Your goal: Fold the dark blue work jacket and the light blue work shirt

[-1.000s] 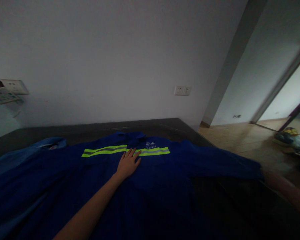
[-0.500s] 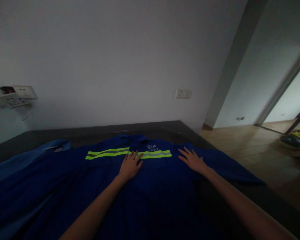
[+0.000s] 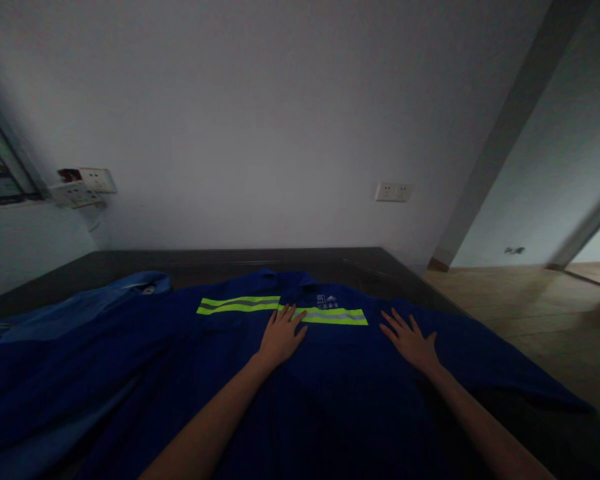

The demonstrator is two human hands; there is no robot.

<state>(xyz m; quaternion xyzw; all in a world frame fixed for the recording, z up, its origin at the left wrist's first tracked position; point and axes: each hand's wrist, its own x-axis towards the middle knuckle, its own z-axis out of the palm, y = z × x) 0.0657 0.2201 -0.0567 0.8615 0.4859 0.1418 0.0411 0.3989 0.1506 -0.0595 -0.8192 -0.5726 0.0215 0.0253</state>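
A dark blue work jacket (image 3: 330, 387) lies spread out, its collar toward the wall. Yellow-green reflective strips (image 3: 237, 305) cross its chest, and a white printed logo (image 3: 327, 301) sits above the strip on the right. My left hand (image 3: 283, 335) rests flat, fingers spread, on the jacket's front middle, covering one end of the right strip. Near the shoulder and sleeve on the right lies my right hand (image 3: 409, 340), also flat with fingers apart. Neither hand grips the cloth. The jacket's lower part fades into shadow.
A lighter blue garment (image 3: 105, 299) lies at the left, partly under the jacket's sleeve. The dark tabletop (image 3: 330, 256) meets the wall at the back. A wall socket (image 3: 395, 192) is above it, with more sockets (image 3: 97, 180) at the left. Wooden floor (image 3: 480, 287) shows beyond the right edge.
The view has swung left, so the scene sits further right. My right hand has slid slightly down the jacket near the sleeve, its thumb more spread. The left hand stays at the front middle.
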